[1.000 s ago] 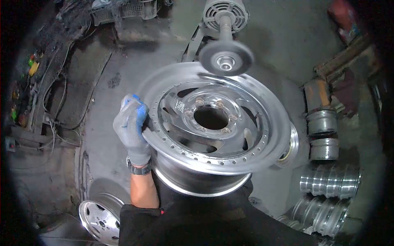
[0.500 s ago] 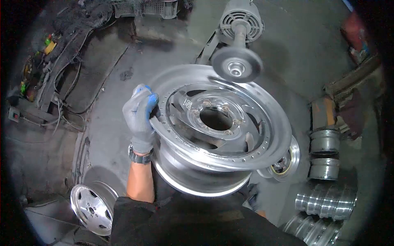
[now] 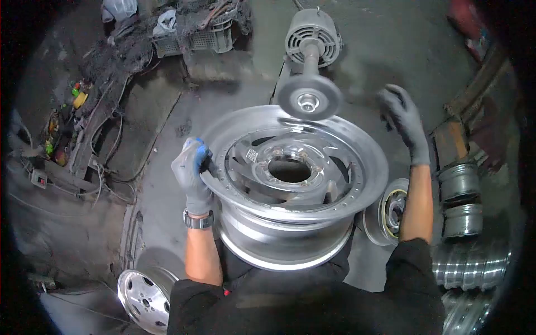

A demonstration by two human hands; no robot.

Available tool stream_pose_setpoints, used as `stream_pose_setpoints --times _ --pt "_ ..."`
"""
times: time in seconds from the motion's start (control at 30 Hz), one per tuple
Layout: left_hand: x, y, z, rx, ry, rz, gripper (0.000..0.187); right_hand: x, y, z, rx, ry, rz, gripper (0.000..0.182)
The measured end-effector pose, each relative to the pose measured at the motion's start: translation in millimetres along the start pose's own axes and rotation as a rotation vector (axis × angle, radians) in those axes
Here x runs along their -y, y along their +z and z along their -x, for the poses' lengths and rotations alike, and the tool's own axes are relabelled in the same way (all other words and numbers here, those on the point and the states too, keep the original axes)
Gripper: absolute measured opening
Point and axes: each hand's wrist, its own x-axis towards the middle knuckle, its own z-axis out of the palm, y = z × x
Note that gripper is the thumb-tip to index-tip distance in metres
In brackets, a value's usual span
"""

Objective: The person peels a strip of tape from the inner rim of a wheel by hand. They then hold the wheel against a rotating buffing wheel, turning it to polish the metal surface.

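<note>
Left hand (image 3: 192, 176) in grey glove with blue fingertips is clamping the left edge of a large round silver metal wheel rim (image 3: 304, 192). Rim is sitting tilted before the person's torso, under a dark grey round disc (image 3: 324, 96) on a grey motor (image 3: 312, 25); disc is overlapping the far edge, contact unclear. Right hand (image 3: 405, 120), grey-gloved, is hanging clear of the rim, right of the disc, fingers bending; can't tell how closed.

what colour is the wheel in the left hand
Silver-grey; the wheel shows best in the head view.
</note>
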Motion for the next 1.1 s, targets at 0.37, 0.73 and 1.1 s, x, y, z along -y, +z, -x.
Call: stream_pose_setpoints --times 0.37,0.73,1.1 --pt "-1 4 -3 -0.011 0.095 -0.014 0.028 29 51 -63 0.374 -0.364 0.361 0.067" --pt "-5 1 -1 -0.005 0.021 -0.061 0.029 35 55 -97 0.612 -0.016 0.217 0.054" --pt "-3 2 -1 -0.007 -0.008 0.013 0.029 1 53 -117 0.7 0.17 0.114 0.052"
